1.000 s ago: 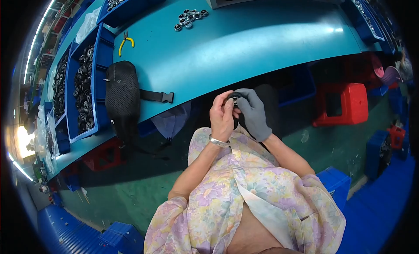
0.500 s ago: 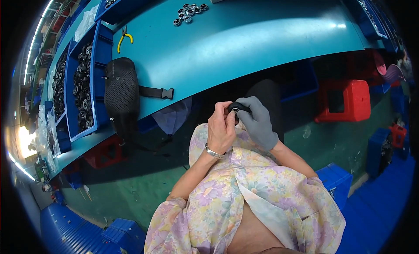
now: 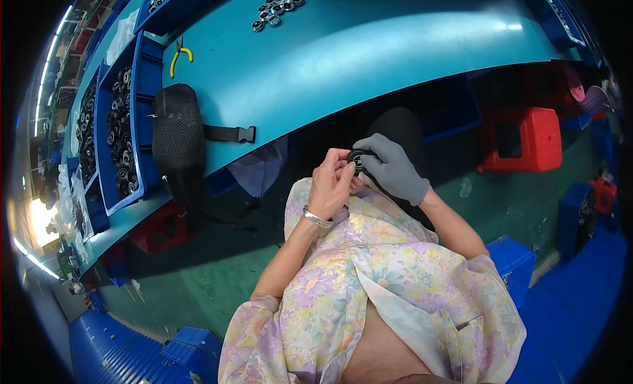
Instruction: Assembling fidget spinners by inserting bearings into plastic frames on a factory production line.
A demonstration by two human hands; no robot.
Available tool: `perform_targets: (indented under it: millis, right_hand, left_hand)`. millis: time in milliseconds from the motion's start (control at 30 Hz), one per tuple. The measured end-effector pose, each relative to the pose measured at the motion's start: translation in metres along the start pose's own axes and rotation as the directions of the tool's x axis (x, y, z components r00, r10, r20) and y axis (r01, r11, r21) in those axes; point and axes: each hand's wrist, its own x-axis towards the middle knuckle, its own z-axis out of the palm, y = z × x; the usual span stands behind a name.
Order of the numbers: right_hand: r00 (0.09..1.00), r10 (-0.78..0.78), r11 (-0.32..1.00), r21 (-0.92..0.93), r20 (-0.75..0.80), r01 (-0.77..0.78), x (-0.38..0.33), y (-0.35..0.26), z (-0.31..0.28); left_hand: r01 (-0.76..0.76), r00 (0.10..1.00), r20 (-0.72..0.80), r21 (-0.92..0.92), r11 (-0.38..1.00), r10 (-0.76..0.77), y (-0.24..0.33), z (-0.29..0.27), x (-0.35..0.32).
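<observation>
Left of the teal workbench (image 3: pixel 369 61), blue bins (image 3: pixel 142 120) of dark parts are blurring toward the rim. A black pouch (image 3: pixel 177 136) is lying on its near edge. Below that edge, the bare left hand (image 3: pixel 330 186) and gloved right hand (image 3: pixel 394 167) are together pinching a small black ring (image 3: pixel 357 160), mostly hidden by fingers.

We hold a small black ring (image 3: pixel 357 161) between our bare left hand (image 3: pixel 331 185) and gloved right hand (image 3: pixel 394 167), below the teal bench (image 3: pixel 369 54). A black bag (image 3: pixel 177 134) lies on the bench.
</observation>
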Motion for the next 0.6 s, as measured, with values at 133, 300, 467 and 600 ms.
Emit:
perform_targets:
  millis: [133, 300, 467, 600]
  right_hand:
    - [0.996, -0.083, 0.991, -0.111, -0.031, 0.079, -0.001, -0.014, 0.001]
    - [0.980, -0.102, 0.980, -0.185, -0.170, 0.070, 0.000, -0.013, 0.017]
    - [0.954, 0.219, 0.954, 0.249, -0.202, -0.166, -0.009, -0.006, 0.020]
    - [0.961, 0.135, 0.983, 0.151, -0.240, -0.100, -0.011, -0.007, 0.018]
  left_hand:
    - [-0.054, 0.998, -0.018, 0.101, 0.993, 0.056, 0.017, 0.006, -0.006]
    - [-0.015, 0.993, -0.117, 0.147, 0.989, 0.032, 0.008, 0.012, 0.001]
    - [-0.003, 0.992, -0.125, -0.199, 0.980, -0.022, 0.003, 0.013, 0.007]
    - [-0.083, 0.995, -0.067, -0.133, 0.988, 0.075, 0.005, 0.010, 0.005]
